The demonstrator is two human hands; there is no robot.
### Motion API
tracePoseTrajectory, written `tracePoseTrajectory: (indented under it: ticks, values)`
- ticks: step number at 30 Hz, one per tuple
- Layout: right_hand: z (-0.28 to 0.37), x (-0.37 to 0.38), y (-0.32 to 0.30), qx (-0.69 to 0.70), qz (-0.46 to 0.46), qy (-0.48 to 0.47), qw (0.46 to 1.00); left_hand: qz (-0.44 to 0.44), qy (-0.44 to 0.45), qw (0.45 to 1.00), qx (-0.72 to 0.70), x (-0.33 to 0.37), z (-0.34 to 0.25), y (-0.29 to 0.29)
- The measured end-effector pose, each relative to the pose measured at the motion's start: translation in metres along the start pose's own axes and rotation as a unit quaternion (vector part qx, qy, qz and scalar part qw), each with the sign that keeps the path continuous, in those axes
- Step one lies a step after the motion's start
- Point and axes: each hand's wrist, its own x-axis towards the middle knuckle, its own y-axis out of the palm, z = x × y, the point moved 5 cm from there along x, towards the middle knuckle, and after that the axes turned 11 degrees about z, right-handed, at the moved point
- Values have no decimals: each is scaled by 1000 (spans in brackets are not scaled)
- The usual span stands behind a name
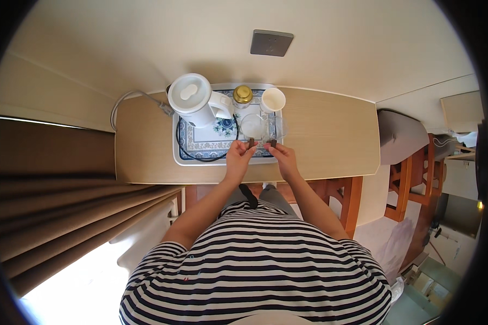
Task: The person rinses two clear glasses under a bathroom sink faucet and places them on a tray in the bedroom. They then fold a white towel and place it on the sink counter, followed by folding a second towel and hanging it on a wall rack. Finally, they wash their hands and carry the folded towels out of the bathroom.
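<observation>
Over the front edge of the tray, my left hand pinches a small dark brown piece between thumb and fingers. A little to its right, my right hand pinches a similar dark brown piece. The fingertips of the two hands are close but apart; I cannot tell what kind of thing the pieces are. Just beyond them stands a clear glass cup. Behind it are a clear jar with a gold lid and a white cup.
A white electric kettle stands on the tray's left, its black cord looped over the blue-patterned tray. The tray rests on a wooden tabletop against the wall. Brown curtains hang left; a grey-covered chair stands right.
</observation>
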Motion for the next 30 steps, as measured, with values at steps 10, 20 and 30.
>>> tracePoseTrajectory:
  ticks: [10, 20, 30]
  values:
    - [7, -5, -6, -64, -115, -54, 990, -47, 17, 996, 77, -8, -12, 5]
    - [8, 4, -17, -38, -75, -15, 996, -84, 3, 989, 124, -9, -6, -3]
    - [124, -127, 12, -248, -113, -192, 943, 78, 23, 919, 387, -84, -134, 20]
